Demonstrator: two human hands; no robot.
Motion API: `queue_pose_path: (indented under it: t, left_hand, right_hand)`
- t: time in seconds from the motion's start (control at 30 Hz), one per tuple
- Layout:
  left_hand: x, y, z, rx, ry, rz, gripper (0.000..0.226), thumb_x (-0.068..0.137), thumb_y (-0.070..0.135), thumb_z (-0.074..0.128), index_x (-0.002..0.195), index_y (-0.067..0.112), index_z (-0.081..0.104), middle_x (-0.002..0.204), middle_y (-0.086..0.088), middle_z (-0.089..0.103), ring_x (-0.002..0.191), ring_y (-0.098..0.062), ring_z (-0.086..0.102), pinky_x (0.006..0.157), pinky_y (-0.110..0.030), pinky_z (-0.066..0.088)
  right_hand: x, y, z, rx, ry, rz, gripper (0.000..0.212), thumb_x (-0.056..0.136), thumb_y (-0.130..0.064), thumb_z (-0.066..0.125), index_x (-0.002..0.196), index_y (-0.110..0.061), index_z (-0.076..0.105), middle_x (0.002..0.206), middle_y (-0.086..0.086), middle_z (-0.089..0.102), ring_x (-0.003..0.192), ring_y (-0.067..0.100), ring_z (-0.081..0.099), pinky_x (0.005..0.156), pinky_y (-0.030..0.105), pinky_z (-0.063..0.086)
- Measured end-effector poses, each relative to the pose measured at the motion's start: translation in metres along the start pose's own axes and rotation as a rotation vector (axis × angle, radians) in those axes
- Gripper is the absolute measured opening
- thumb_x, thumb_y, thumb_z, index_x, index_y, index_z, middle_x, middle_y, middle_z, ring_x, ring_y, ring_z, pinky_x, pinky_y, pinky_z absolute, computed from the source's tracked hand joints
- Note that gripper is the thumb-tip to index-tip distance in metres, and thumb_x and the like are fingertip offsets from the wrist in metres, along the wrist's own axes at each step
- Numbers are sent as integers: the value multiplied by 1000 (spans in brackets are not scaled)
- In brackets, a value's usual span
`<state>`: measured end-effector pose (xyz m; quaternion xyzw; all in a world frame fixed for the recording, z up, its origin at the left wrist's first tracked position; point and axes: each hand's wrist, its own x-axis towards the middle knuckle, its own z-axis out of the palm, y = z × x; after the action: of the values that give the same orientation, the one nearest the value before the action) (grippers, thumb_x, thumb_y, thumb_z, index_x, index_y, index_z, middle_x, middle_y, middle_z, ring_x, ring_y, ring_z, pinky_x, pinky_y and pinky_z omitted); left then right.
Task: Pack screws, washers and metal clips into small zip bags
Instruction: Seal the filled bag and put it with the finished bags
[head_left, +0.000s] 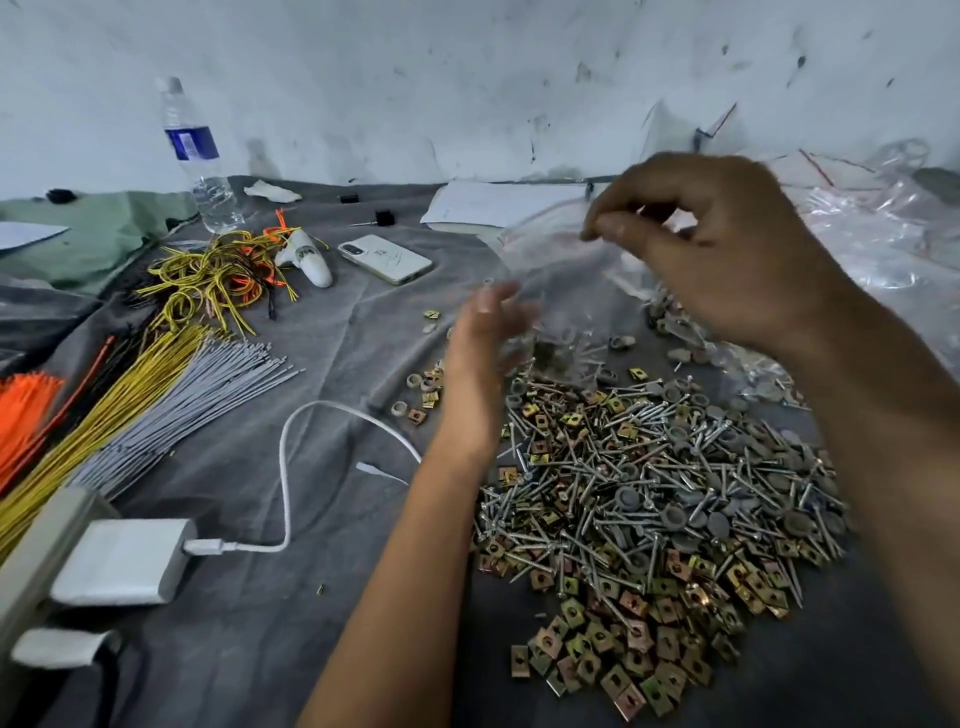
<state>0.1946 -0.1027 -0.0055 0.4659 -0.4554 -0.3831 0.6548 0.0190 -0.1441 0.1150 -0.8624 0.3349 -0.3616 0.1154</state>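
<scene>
1. Surface and room. A dark grey cloth (311, 332) covers the work surface, which meets a scuffed, marked whitish wall (467, 78). On the cloth's left part lie bundled yellow, grey and orange wires (130, 415), a white power bank (122, 561) with a white cable (285, 467) plugged in, a white phone (385, 258) and an upright water bottle (195, 156).

2. Task materials. A broad heap of screws (623, 493), grey washers (701, 519) and brass-coloured metal clips (613, 654) lies on the cloth in front of the person. A loose pile of clear plastic bags (883, 228) lies at far right, against the wall.

3. Hands and bag. The right hand (727, 249) is raised above the heap's far edge, thumb and fingers pinching the top edge of a clear zip bag (556, 280) that hangs below it. The left hand (483, 358) is at the bag's left side; motion blur hides whether its fingers grasp anything, so this cannot be told.

4. Writing. The bottle carries a blue label; its text is too small to read.
</scene>
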Motion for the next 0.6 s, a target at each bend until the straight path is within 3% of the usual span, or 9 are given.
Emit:
queue_pose_path:
  t: [0.07, 0.13, 0.3, 0.43, 0.5, 0.6]
  left_hand:
    - [-5, -1, 6, 2, -133, -30, 67, 93, 69, 43, 131, 16, 61, 117, -12, 74, 100, -30, 71, 90, -50, 58]
    - [-7, 0, 8, 1, -149, -21, 61, 87, 64, 56, 122, 14, 65, 114, -15, 75, 104, -42, 70, 96, -62, 55]
    - [-5, 3, 5, -158, -88, 66, 29, 99, 32, 61, 116, 11, 70, 116, -9, 75, 101, -29, 73, 79, -41, 61]
    - [-5, 10, 2, -120, -89, 183, 10, 98, 17, 67, 96, 20, 76, 91, -4, 77, 77, -23, 76, 58, -30, 59]
    - [-4, 11, -1, 3, -84, 274, 4, 94, 18, 73, 97, 21, 75, 90, -4, 75, 75, -29, 74, 57, -35, 59]
    - [0, 12, -8, 194, -100, 326, 17, 92, 20, 77, 106, 19, 69, 99, -4, 70, 79, -33, 69, 63, -54, 61]
  right_hand:
    - [-4, 2, -1, -3, -86, 50, 10, 96, -21, 68, 96, -27, 76, 92, -18, 72, 88, -1, 65, 70, 3, 42]
    - [-8, 6, -2, 80, -44, 72, 11, 96, -18, 67, 98, -24, 77, 90, -17, 73, 87, 1, 68, 77, 12, 49]
    - [-17, 12, -4, 91, -160, 105, 14, 95, -15, 68, 97, -26, 77, 90, -11, 74, 85, 1, 67, 70, 9, 47]
    - [-22, 18, -5, 173, -93, 108, 14, 96, -10, 67, 96, -21, 77, 88, -8, 75, 88, 9, 71, 84, 24, 55]
    - [-26, 25, -2, 210, -96, 133, 14, 97, -7, 66, 98, -17, 76, 87, -3, 76, 86, 14, 73, 84, 29, 59]
    - [-33, 35, 3, 319, -72, 145, 12, 98, -6, 64, 98, -14, 73, 91, 0, 76, 84, 14, 73, 75, 19, 56]
